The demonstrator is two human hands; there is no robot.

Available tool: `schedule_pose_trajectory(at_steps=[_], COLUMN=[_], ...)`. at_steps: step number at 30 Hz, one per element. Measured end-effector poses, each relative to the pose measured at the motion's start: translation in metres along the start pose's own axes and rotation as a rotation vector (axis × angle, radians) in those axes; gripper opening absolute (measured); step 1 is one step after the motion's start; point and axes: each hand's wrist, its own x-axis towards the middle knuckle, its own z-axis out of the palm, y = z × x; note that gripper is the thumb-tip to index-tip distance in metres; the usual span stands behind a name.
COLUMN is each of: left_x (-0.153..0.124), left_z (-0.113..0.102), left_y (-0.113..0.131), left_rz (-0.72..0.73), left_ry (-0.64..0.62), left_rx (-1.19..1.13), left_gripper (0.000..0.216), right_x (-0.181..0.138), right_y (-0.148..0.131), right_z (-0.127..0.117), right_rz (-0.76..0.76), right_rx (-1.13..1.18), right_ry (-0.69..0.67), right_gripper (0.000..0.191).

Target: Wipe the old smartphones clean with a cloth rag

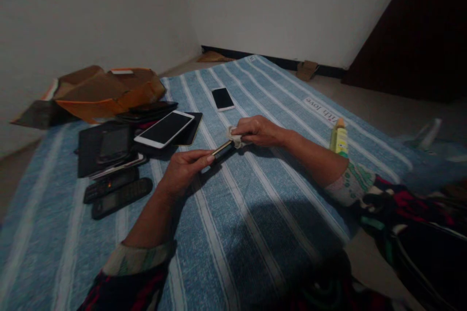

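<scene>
My left hand (pixel 188 169) grips one end of a smartphone (pixel 223 152) between thumb and fingers, its screen tilted toward me. At the other end, my right hand (pixel 257 130) is closed on a crumpled pale cloth (pixel 236 139), pressed against the phone's edge. Beyond my hands a white smartphone (pixel 223 99) lies face up on the blue striped cloth (pixel 233 218). Left of my left hand, a larger white phone (pixel 164 129) rests on a pile of dark devices.
Two black keypad phones (pixel 121 198) lie at the left, below a dark handset (pixel 115 143). Behind them is an open, torn cardboard box (pixel 109 90). A yellow bottle (pixel 339 140) lies beyond my right forearm. White walls stand at the back.
</scene>
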Motion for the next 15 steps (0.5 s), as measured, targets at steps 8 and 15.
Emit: schedule_pose_trajectory(at_steps=[8, 15], left_x=[0.003, 0.003], left_z=[-0.001, -0.001], left_y=[-0.006, -0.003], left_rz=[0.033, 0.033], left_ry=[0.014, 0.013], left_rx=[-0.005, 0.016], left_gripper=[0.034, 0.033], right_x=[-0.011, -0.011], right_y=[0.021, 0.025], right_z=[-0.005, 0.004], right_rz=[0.106, 0.256], right_rx=[0.248, 0.479], right_ry=[0.137, 0.255], right_gripper=[0.024, 0.026])
